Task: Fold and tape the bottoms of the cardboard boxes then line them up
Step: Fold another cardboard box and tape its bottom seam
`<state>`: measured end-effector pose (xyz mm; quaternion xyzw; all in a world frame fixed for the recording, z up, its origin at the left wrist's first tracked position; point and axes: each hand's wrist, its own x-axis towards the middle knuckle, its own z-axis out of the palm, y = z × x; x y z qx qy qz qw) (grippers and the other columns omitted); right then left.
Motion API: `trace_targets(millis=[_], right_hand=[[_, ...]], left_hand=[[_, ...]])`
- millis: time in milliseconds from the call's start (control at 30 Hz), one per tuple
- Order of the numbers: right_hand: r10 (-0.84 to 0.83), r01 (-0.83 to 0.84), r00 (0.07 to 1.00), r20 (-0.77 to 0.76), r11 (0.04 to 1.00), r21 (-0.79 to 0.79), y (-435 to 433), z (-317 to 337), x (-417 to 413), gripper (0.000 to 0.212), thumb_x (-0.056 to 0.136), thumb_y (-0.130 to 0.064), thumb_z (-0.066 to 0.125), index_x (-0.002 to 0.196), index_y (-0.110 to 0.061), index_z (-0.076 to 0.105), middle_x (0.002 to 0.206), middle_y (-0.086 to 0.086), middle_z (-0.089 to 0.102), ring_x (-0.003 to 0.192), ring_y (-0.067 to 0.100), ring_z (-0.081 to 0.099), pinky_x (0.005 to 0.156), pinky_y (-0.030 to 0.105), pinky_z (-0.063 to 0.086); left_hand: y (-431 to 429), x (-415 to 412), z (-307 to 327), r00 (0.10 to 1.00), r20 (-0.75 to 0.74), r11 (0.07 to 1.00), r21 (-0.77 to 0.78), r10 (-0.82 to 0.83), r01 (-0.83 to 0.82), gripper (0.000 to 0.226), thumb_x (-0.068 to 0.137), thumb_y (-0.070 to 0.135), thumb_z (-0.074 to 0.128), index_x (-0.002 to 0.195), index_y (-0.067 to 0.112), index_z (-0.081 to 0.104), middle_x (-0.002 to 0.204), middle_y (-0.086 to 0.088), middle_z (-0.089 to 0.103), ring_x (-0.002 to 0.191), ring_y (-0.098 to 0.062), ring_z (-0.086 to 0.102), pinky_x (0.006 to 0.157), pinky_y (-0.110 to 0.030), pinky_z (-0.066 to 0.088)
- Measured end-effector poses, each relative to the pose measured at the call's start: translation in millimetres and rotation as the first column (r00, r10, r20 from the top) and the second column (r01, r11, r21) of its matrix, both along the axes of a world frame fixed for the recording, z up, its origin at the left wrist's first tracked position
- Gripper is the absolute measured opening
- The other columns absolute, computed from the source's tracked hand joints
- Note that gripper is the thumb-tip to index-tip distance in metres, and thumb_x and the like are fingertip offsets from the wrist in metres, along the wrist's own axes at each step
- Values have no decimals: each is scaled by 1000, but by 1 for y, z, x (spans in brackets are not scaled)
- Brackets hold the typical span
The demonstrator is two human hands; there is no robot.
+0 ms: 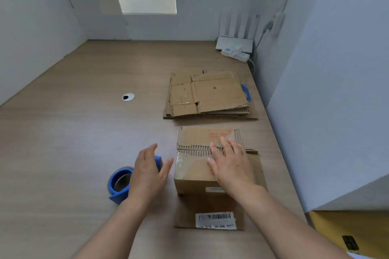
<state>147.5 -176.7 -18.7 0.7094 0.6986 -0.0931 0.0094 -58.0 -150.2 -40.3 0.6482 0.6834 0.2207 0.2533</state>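
A brown cardboard box stands upside down on the wooden table, its bottom flaps folded shut with clear tape over their left part. My right hand lies flat on those flaps, fingers straight. My left hand hovers open just left of the box, above a blue tape dispenser that lies on the table. One flap with a barcode label spreads flat toward me. A stack of flattened cardboard boxes lies behind the box.
A white router and power strip sit in the far right corner by the wall. A round cable hole is in the table's middle. A white partition borders the right edge; a yellow object is below it.
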Motion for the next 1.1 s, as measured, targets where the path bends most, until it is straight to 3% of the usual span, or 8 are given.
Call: trace_targets(millis=[167,267,433,567,667,867,1000,1100], right_hand=[[-17,16,1000,-16,1000,-12,-2,9,-16,54,103,-38,23,151,-15,15,159,8,10,145,26,7,118,39,8],[-5,5,1000,-13,1000,0,-1,12,-19,52,103,-34,25,149,-10,18,155,9,18,141,26,16,115,37,18],[6,-6,1000,-1,999,39,0,12,-23,48,103,-29,29,146,-7,25,149,9,29,134,25,27,110,35,29],[14,-13,1000,-18,998,60,1,9,-19,46,103,-26,33,145,-8,28,148,9,32,134,23,29,110,34,30],[6,-2,998,-55,997,75,-1,9,-16,48,103,-33,29,146,-12,28,148,5,32,135,21,28,110,34,30],[25,-8,988,-154,994,105,-7,12,-7,48,102,-37,31,146,-17,31,150,-3,32,136,14,26,113,27,21],[49,-18,970,-237,991,130,-7,16,-2,40,100,-30,38,138,-16,40,143,-2,40,130,13,33,114,28,25],[-23,58,909,-416,996,71,-6,23,7,48,97,-27,48,143,-21,36,143,-4,42,131,12,35,110,31,31]], left_hand=[[-8,-38,-20,931,-338,976,-109,141,-187,64,83,51,63,124,5,48,122,-10,50,115,-25,48,88,-34,43],[-7,-41,-24,884,-459,951,-227,84,-208,61,82,60,58,114,9,50,107,-5,57,97,-22,57,68,-29,43],[13,-42,-19,846,-529,921,-295,65,-256,43,82,61,54,92,19,55,72,5,54,71,-17,54,58,-25,36],[20,-48,-18,887,-459,939,-285,45,-195,38,85,54,56,89,16,54,73,3,56,74,-18,57,56,-27,35],[24,-43,2,916,-397,976,-173,56,-135,39,86,57,55,94,18,52,76,2,58,74,-19,58,58,-28,37],[20,-15,78,910,-362,971,47,-201,233,50,83,62,54,114,24,43,91,7,54,81,-15,53,69,-27,45],[15,3,99,848,-376,919,-20,-373,395,50,83,59,56,119,27,43,95,9,51,83,-11,47,69,-21,37],[15,12,90,801,-376,883,-134,-466,450,53,83,59,57,124,28,46,97,9,53,86,-11,50,74,-22,42]])
